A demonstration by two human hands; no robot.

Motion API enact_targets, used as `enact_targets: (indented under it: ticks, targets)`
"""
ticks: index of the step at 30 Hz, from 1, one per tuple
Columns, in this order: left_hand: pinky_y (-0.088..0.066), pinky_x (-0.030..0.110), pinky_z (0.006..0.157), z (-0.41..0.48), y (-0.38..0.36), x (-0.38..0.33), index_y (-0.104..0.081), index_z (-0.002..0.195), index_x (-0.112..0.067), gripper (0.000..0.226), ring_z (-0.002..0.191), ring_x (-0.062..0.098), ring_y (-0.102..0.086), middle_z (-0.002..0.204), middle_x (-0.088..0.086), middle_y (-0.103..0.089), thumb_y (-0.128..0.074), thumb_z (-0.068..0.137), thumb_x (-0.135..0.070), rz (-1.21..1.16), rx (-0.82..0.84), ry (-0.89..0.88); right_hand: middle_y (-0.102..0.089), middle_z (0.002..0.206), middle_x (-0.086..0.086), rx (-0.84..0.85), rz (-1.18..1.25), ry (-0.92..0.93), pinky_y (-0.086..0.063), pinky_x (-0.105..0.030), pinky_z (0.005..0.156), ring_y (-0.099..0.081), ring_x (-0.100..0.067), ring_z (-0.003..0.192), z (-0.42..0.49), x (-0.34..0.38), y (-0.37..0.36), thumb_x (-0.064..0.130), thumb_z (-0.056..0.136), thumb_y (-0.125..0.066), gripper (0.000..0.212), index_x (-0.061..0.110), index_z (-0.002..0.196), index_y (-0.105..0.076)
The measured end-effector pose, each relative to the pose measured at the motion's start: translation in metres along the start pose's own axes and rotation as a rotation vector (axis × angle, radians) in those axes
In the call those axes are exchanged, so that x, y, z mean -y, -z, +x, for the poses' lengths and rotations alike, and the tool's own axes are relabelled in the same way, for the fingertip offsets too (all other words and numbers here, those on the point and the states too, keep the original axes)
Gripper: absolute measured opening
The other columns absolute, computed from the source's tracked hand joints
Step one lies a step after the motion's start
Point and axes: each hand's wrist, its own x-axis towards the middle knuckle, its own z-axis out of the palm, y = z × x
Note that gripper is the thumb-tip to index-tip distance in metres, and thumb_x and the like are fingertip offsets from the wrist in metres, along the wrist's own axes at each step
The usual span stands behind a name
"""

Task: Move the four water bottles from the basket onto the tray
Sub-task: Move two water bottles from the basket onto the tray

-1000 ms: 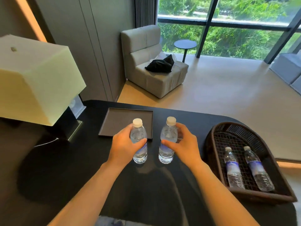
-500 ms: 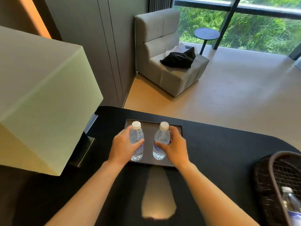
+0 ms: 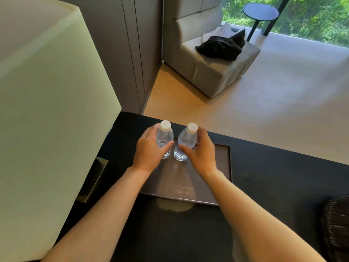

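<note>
While both bottles are upright over the far part of the tray (image 3: 207, 186), risk entry first: each is tall and narrow-based, so a release before the base sits flat could topple it, and one falling would likely knock its neighbour, the two standing just beside each other. The left one is also near the tray's left edge; a base set on the rim would tilt.

Item, left bottle (image 3: 164, 138): white cap, clear; left hand (image 3: 151, 154) wrapped around its body, grasping.
Item, right bottle (image 3: 186, 140): leaning slightly left; right hand (image 3: 200, 156) gripping its body.
Whether the bases touch the tray cannot be told.
Item, basket (image 3: 338, 224): only its edge visible at far right, well apart; contents unseen.
</note>
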Motion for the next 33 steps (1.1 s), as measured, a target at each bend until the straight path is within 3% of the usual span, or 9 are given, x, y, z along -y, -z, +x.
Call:
enact_targets:
  ticks: [4,8,12,16,20,25,27,30,33]
  targets:
    - [-0.047,0.020,0.098,0.011,-0.003,0.002,-0.058,0.139,-0.013,0.069,0.124,0.018,-0.060,0.133,0.005,-0.065,-0.088,0.079,-0.027,-0.005,-0.011,-0.012,-0.063,0.133,0.000,-0.013,-0.005,-0.002,-0.056,-0.049,0.101,-0.060,-0.021,0.124,0.010,-0.002,-0.006,0.023,0.076,-0.093,0.074,0.027,0.136,-0.049]
    - [-0.052,0.029,0.101,0.018,-0.002,0.006,-0.057,0.139,-0.011,0.069,0.124,0.021,-0.061,0.133,0.007,-0.065,-0.088,0.079,-0.027,0.009,-0.015,-0.025,-0.061,0.137,-0.001,0.004,-0.003,-0.001,-0.055,-0.049,0.103,-0.059,-0.021,0.127,0.016,-0.003,-0.008,0.024,0.078,-0.092,0.075,0.026,0.138,-0.047]
    - [-0.048,0.025,0.101,0.022,-0.004,0.008,-0.056,0.140,-0.012,0.070,0.127,0.022,-0.059,0.136,0.007,-0.064,-0.088,0.079,-0.027,0.008,-0.008,-0.021,-0.061,0.137,-0.001,0.001,0.005,0.001,-0.056,-0.049,0.103,-0.060,-0.021,0.127,0.019,-0.003,-0.010,0.024,0.078,-0.092,0.074,0.026,0.137,-0.047]
    - [-0.053,0.034,0.103,0.022,-0.004,0.007,-0.055,0.141,-0.012,0.070,0.128,0.023,-0.059,0.137,0.007,-0.063,-0.087,0.080,-0.025,-0.005,-0.001,-0.017,-0.060,0.139,-0.001,0.000,0.020,-0.012,-0.055,-0.050,0.104,-0.059,-0.022,0.128,0.018,-0.001,-0.013,0.024,0.078,-0.092,0.075,0.026,0.138,-0.046]
    - [-0.049,0.026,0.100,0.019,-0.004,0.005,-0.051,0.144,-0.013,0.073,0.129,0.023,-0.056,0.139,0.008,-0.058,-0.086,0.081,-0.024,-0.008,0.000,0.015,-0.060,0.138,-0.001,0.011,0.015,-0.026,-0.055,-0.048,0.105,-0.059,-0.022,0.128,0.017,0.001,-0.012,0.022,0.077,-0.092,0.077,0.027,0.137,-0.044]
    - [-0.052,0.039,0.106,0.013,-0.005,0.000,-0.039,0.152,-0.015,0.084,0.136,0.024,-0.051,0.147,0.008,-0.050,-0.084,0.083,-0.027,-0.013,0.015,0.077,-0.060,0.138,0.000,0.065,0.033,-0.074,-0.052,-0.034,0.104,-0.058,-0.016,0.124,0.012,0.002,-0.006,0.021,0.075,-0.093,0.082,0.023,0.142,-0.045]
    - [-0.048,0.037,0.108,0.009,-0.003,-0.004,-0.034,0.155,-0.014,0.088,0.139,0.025,-0.048,0.151,0.010,-0.046,-0.084,0.084,-0.028,-0.002,0.006,0.114,-0.058,0.144,-0.001,0.085,0.025,-0.100,-0.047,-0.024,0.103,-0.056,-0.016,0.130,0.005,0.001,-0.001,0.022,0.077,-0.092,0.086,0.021,0.147,-0.042]
    - [-0.038,0.030,0.107,-0.009,0.002,-0.014,-0.028,0.158,-0.014,0.091,0.145,0.025,-0.042,0.156,0.011,-0.041,-0.081,0.086,-0.029,0.016,-0.004,0.191,-0.048,0.157,-0.005,0.096,-0.046,-0.154,-0.044,-0.037,0.115,-0.047,-0.021,0.143,-0.014,-0.004,0.012,0.035,0.081,-0.089,0.096,0.016,0.157,-0.033]
    - [-0.037,0.028,0.105,-0.046,0.005,-0.027,-0.028,0.159,-0.013,0.090,0.146,0.025,-0.041,0.157,0.011,-0.040,-0.079,0.087,-0.031,0.029,0.004,0.268,-0.047,0.157,-0.007,0.092,-0.127,-0.173,-0.044,-0.042,0.116,-0.048,-0.022,0.143,-0.044,-0.010,0.035,0.045,0.085,-0.082,0.092,0.015,0.157,-0.034]
